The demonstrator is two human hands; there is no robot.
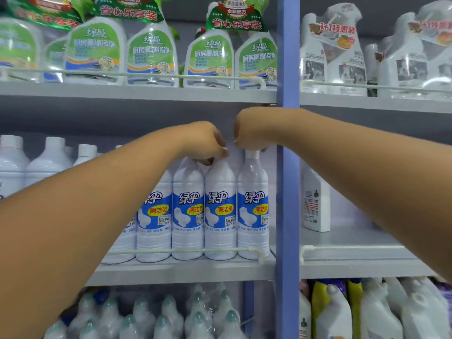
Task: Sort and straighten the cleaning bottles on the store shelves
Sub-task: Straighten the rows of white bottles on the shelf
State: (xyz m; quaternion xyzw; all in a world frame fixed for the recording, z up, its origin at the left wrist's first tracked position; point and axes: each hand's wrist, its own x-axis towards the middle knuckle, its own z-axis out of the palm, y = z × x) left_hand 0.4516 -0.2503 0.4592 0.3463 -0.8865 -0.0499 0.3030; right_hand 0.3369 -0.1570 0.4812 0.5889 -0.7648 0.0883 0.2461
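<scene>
Two bare arms reach up to a row of white toilet-cleaner bottles (pixel 220 209) standing upright on the middle shelf (pixel 186 267), behind a thin white guard rail (pixel 186 250). The left hand (pixel 205 143) has its grip curled down over the caps of two neighbouring bottles. The right hand (pixel 249 133) has its grip closed on the cap of the end bottle (pixel 253 204), beside the blue shelf post (pixel 288 167).

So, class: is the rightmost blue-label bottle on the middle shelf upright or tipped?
Upright: the bottle stands straight behind the shelf rail, level with its neighbours.
</scene>
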